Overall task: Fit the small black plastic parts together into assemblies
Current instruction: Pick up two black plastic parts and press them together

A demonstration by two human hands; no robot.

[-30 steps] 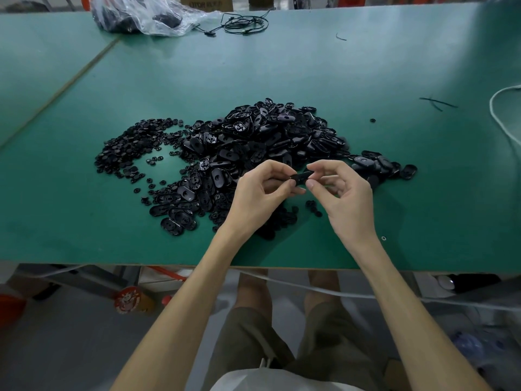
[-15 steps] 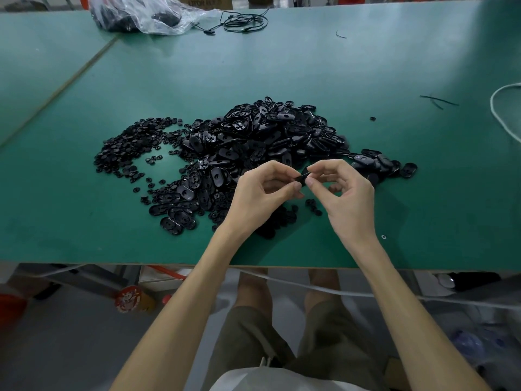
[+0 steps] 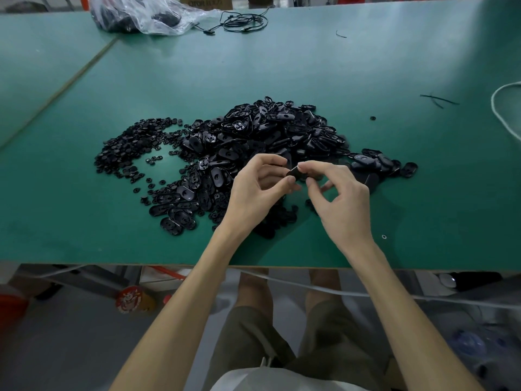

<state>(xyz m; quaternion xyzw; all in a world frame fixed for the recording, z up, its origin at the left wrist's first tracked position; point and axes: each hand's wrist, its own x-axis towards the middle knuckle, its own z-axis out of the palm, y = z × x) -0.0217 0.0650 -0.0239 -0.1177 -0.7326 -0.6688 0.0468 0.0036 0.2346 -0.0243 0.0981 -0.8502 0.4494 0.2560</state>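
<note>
Two hands meet at the centre of the frame, held over the green table [image 3: 366, 66]. Your left hand [image 3: 259, 190] has its fingers curled in, with thumb and forefinger pinching one end of a small black part [image 3: 294, 173]. Your right hand [image 3: 341, 198] pinches the other end between thumb and forefinger, its remaining fingers loosely bent underneath. Whether you hold one piece or two pressed together cannot be told.

Just behind your hands lies the big pile of oval parts [image 3: 267, 134], with a heap of small round parts [image 3: 129, 148] to its left and a few ovals [image 3: 377, 162] trailing off to its right. At the upper left of the frame sits a clear plastic bag [image 3: 146, 15], with a coiled black cable [image 3: 245, 22] beside it. A white cord [image 3: 504, 114] loops in at the right edge.
</note>
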